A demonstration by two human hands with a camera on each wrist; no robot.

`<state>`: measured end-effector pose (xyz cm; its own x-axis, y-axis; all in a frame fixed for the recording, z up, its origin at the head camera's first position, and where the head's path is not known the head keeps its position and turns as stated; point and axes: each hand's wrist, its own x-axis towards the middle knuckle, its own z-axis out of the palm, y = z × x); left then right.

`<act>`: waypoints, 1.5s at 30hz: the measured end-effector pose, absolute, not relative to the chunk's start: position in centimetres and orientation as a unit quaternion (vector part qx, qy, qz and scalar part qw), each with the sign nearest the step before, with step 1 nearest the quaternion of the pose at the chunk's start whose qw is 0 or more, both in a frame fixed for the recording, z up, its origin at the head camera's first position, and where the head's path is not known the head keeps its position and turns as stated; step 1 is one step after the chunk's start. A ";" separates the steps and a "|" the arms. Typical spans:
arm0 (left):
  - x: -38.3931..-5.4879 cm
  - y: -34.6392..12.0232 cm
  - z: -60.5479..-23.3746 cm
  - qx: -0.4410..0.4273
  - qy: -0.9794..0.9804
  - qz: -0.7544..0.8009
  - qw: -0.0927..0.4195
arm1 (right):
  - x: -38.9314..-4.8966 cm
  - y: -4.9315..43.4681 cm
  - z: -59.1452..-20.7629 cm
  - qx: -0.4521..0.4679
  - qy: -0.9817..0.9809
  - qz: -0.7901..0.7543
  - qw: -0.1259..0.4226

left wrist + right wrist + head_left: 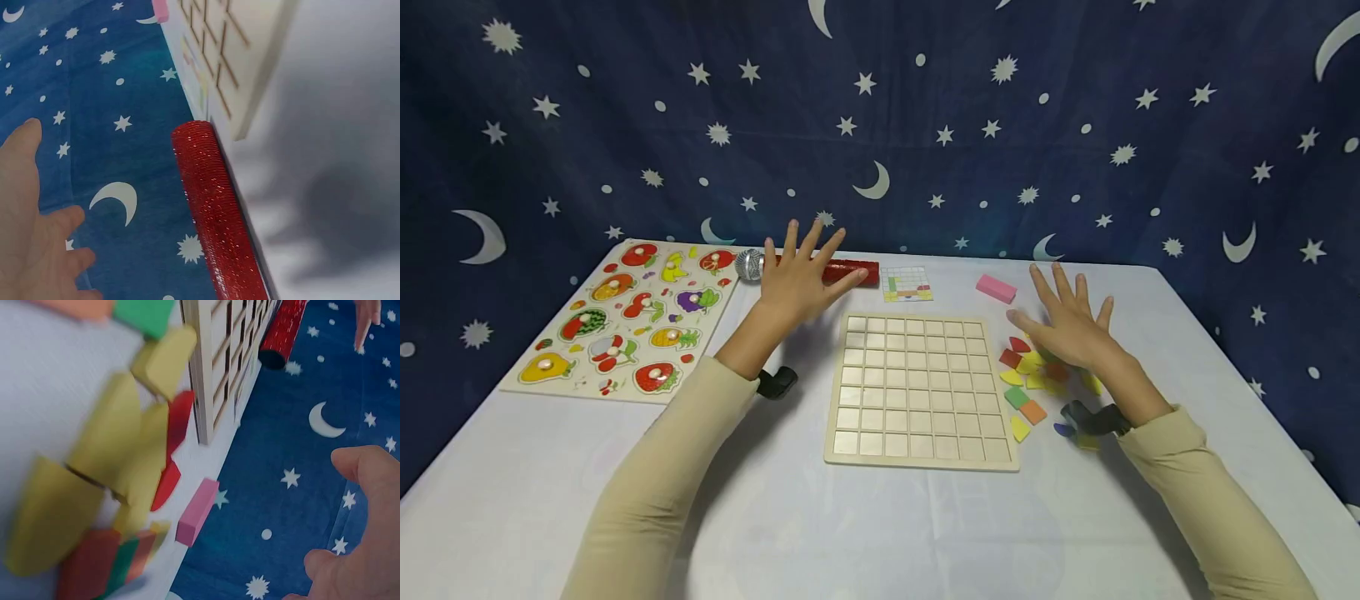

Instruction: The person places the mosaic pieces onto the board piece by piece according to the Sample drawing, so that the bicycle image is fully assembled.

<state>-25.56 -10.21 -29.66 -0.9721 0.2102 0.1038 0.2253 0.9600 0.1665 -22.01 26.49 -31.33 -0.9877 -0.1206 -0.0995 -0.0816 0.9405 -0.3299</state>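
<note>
My left hand (797,283) is raised with fingers spread, in front of a red glittery microphone (853,273); in the left wrist view the microphone's red handle (212,206) lies apart from the hand. My right hand (1067,325) is also held up, fingers spread, over a pile of coloured wooden pieces (1030,362). Neither hand holds anything. Between the arms lies a wooden grid board (921,392) with bare squares. In the right wrist view, yellow pieces (112,434) and red ones lie beside the board's edge, and the right thumb and fingers show at the right.
A fruit peg puzzle board (625,317) lies at the left. Behind the grid is a small pattern card (907,284), with a pink block (996,288) to its right. A dark blue star-and-moon cloth (880,125) hangs behind the white table (880,533).
</note>
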 end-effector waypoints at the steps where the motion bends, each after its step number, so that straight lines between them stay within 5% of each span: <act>1: -25.3 -10.4 -29.7 -0.113 -0.989 -0.088 0.036 | -21.7 26.4 -31.4 -0.054 0.983 -0.163 0.062; 13: -20.7 -12.4 -31.5 -0.176 -0.982 -0.074 0.008 | -18.0 26.3 -32.5 -0.120 0.969 -0.208 0.054; 19: -18.3 -12.5 -32.1 -0.223 -0.962 -0.151 -0.053 | -16.5 26.3 -32.9 -0.167 0.947 -0.272 0.042; 29: -18.1 -14.1 -34.0 -0.274 -0.928 -0.197 -0.161 | -16.2 26.4 -33.6 -0.200 0.934 -0.283 0.085; 35: -18.2 -14.7 -34.9 -0.310 -0.917 -0.181 -0.176 | -16.0 26.2 -33.7 -0.190 0.931 -0.280 0.136; 45: -18.0 -14.3 -34.4 -0.301 -0.921 -0.148 -0.197 | -16.0 26.1 -33.4 -0.155 0.940 -0.271 0.137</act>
<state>-18.03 -14.33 -34.38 -0.7406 0.6136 -0.2738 0.4971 0.7745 0.3911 -15.97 26.14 -33.39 -0.9145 -0.3659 -0.1728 -0.2177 0.8049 -0.5520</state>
